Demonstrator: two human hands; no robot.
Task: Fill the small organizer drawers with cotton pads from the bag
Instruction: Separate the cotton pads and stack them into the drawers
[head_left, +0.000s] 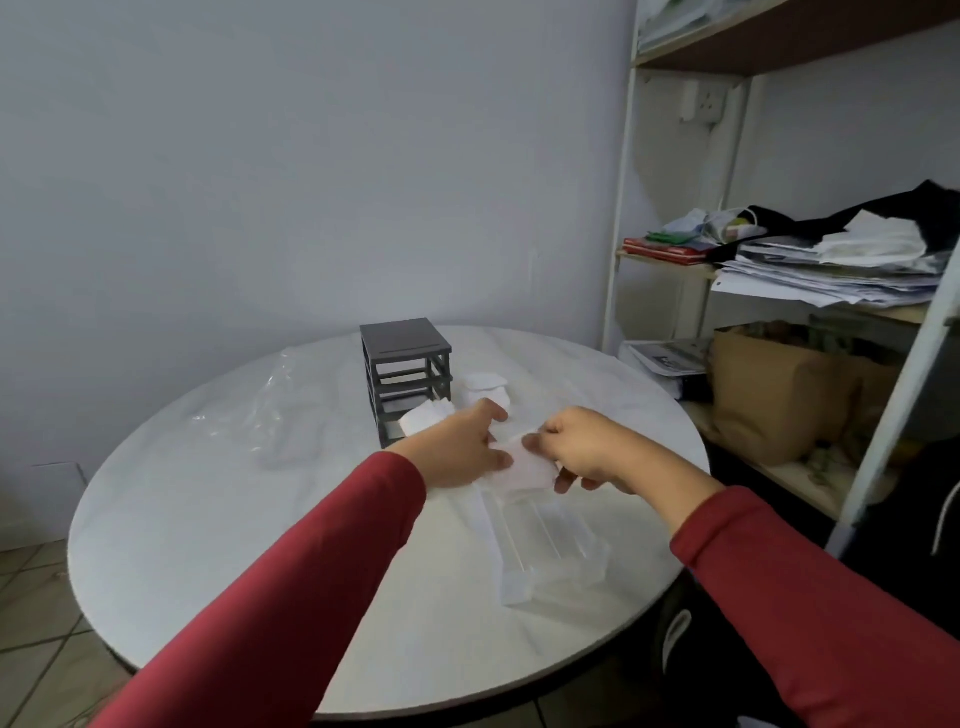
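A dark grey organizer frame (407, 375) stands on the round white table (218, 519) with its drawer slots empty. My left hand (457, 449) and my right hand (592, 449) together hold a stack of white cotton pads (524, 470) just in front of the frame. More pads (423, 415) stick out at the frame's base, and another pile of pads (485, 392) lies to its right. Clear plastic drawers (540, 540) lie on the table under my hands. The clear plastic bag (280, 410) lies left of the frame.
A white metal shelf unit (623, 208) stands to the right, holding paper stacks (831, 270), dark cloth and a brown paper bag (769, 395). A pale wall rises behind the table. Tiled floor shows at the lower left.
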